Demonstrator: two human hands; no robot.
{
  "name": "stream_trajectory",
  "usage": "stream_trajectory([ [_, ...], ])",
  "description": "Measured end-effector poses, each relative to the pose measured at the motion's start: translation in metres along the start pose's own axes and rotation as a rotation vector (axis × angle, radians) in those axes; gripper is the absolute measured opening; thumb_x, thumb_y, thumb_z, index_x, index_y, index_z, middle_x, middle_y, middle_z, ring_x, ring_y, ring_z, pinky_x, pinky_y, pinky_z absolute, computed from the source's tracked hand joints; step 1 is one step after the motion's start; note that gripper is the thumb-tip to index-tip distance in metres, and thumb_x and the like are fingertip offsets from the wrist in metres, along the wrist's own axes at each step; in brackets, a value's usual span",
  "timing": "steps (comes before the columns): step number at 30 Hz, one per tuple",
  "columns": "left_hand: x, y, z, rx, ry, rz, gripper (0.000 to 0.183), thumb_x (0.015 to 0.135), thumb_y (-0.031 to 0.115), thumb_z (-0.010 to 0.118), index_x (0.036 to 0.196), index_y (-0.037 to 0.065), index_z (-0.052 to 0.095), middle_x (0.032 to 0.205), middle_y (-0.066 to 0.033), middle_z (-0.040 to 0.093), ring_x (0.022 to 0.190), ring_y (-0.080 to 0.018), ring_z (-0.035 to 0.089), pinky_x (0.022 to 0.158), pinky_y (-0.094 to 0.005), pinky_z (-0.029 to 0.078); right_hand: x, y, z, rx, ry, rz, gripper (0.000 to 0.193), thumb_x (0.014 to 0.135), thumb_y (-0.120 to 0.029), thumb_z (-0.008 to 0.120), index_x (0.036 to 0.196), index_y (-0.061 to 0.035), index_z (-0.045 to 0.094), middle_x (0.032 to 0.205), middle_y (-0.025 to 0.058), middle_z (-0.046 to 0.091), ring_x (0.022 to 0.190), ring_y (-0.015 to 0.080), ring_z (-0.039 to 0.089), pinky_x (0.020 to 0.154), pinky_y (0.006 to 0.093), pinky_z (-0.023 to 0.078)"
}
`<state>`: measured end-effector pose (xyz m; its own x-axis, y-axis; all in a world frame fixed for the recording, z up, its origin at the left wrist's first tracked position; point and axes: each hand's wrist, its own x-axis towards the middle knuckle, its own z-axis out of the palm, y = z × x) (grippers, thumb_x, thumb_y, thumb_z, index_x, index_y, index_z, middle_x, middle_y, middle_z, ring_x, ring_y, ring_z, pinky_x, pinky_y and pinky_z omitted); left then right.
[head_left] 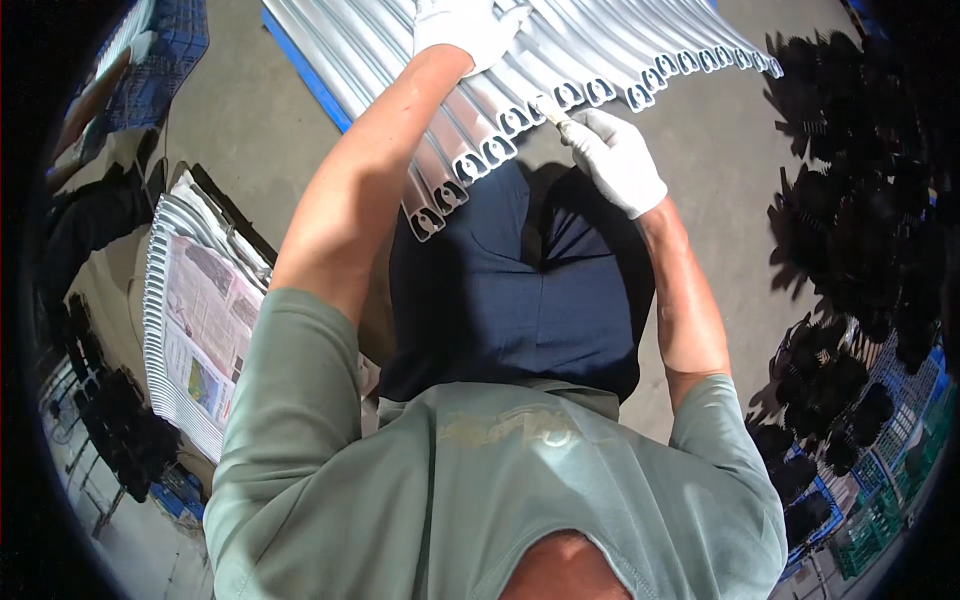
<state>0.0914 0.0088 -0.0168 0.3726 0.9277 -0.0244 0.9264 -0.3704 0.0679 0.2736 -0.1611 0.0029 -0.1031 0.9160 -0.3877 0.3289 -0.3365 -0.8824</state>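
Note:
Several silvery metal profiles (560,60) lie side by side, their hollow ends with dark openings turned toward me in a stepped line. My left hand (465,28), in a white glove, rests on top of them with its thumb held apart; the upper edge of the view cuts off part of it. At the profile ends, my gloved right hand (615,160) pinches a small pale flat tool (549,110). The tool's tip meets one of the ends near the middle of the row. Its exact kind is too small to make out.
Blue edging (310,75) shows beneath the profiles. To my left stands a stack of more ribbed profiles with printed paper (205,310) on it. Many black finned parts (850,190) hang or stand along the right, with blue crates (885,410) and a green crate (890,515) below.

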Motion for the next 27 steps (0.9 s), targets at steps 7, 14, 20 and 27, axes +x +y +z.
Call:
stream_trajectory([
  [7, 0.010, -0.019, 0.012, -0.104, 0.173, -0.095, 0.073, 0.093, 0.060, 0.042, 0.146, 0.010, 0.042, 0.150, -0.0250, 0.040, 0.135, -0.0425, 0.042, 0.113, -0.0533, 0.028, -0.011, 0.015, -0.009, -0.476, -0.023, -0.461, 0.028, 0.097, -0.027, 0.058, 0.091, -0.0010, 0.067, 0.066, 0.0022, 0.053, 0.060, 0.0114, 0.046, 0.057, 0.0247, 0.039],
  [14, 0.001, -0.007, 0.035, 0.011, 0.269, -0.011, 0.073, 0.093, 0.059, 0.041, 0.147, 0.010, 0.041, 0.150, -0.0252, 0.039, 0.137, -0.0427, 0.040, 0.114, -0.0531, 0.027, -0.012, -0.002, 0.020, 0.021, 0.213, -0.023, 0.028, 0.097, -0.027, 0.059, 0.091, -0.0011, 0.067, 0.066, 0.0016, 0.053, 0.058, 0.0106, 0.045, 0.056, 0.0240, 0.038],
  [20, 0.014, -0.018, 0.050, -0.030, 0.369, 0.007, 0.073, 0.093, 0.058, 0.041, 0.147, 0.010, 0.041, 0.150, -0.0248, 0.040, 0.137, -0.0428, 0.039, 0.114, -0.0531, 0.027, -0.002, 0.007, 0.022, 0.108, 0.132, -0.017, 0.024, 0.097, -0.023, 0.060, 0.092, -0.0012, 0.066, 0.065, 0.0006, 0.052, 0.058, 0.0098, 0.045, 0.056, 0.0235, 0.038],
  [27, 0.007, -0.013, 0.046, -0.075, 0.314, -0.008, 0.072, 0.093, 0.058, 0.041, 0.147, 0.010, 0.042, 0.149, -0.0243, 0.041, 0.136, -0.0426, 0.040, 0.114, -0.0531, 0.027, -0.011, 0.011, 0.024, 0.166, 0.141, -0.054, 0.021, 0.097, -0.022, 0.060, 0.092, -0.0021, 0.065, 0.066, -0.0002, 0.051, 0.059, 0.0092, 0.044, 0.055, 0.0232, 0.037],
])
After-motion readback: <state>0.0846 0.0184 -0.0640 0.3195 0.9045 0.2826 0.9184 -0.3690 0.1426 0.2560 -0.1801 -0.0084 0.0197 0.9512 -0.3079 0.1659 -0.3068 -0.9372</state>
